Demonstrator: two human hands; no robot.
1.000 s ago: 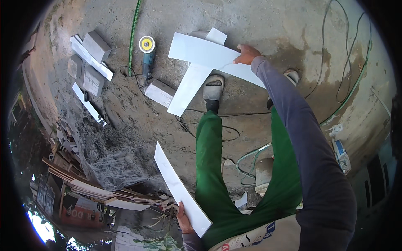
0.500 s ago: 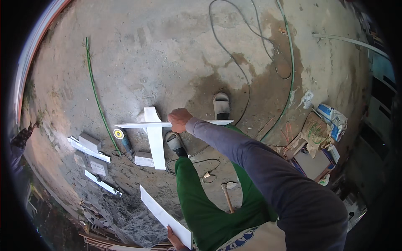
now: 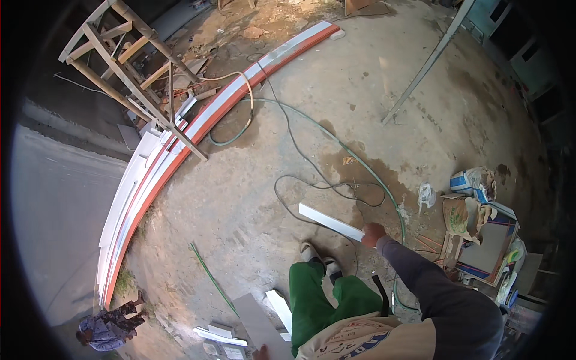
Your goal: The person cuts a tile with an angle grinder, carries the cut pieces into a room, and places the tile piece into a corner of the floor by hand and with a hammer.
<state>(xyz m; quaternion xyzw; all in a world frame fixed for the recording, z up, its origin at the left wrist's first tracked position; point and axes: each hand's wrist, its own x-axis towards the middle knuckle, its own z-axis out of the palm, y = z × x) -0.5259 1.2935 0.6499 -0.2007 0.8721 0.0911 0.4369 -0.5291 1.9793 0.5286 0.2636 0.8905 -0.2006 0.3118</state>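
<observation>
My right hand (image 3: 373, 233) is closed around one end of a narrow white board (image 3: 329, 220), held out in front of me to the right, above the concrete floor. Low in the head view, partly cut off by the edge, my left hand (image 3: 260, 353) grips the lower end of a wider flat panel (image 3: 257, 324), its grey face showing. Another white board (image 3: 279, 309) lies on the floor close to my left leg, partly behind the panel. More white strips (image 3: 221, 337) rest near grey blocks (image 3: 222, 329) left of the panel.
Long red and white lengths (image 3: 207, 114) lie along the far left beside a wooden frame (image 3: 129, 66). A green hose (image 3: 360, 161) and a dark cable (image 3: 300, 153) cross the floor. Sacks and boxes (image 3: 480, 225) sit at right. Another person (image 3: 111, 327) is at lower left.
I have straightened up and my view has swung toward the far left. The white board in my right hand is lifted from near the floor pieces. The panel stays in my left hand.
</observation>
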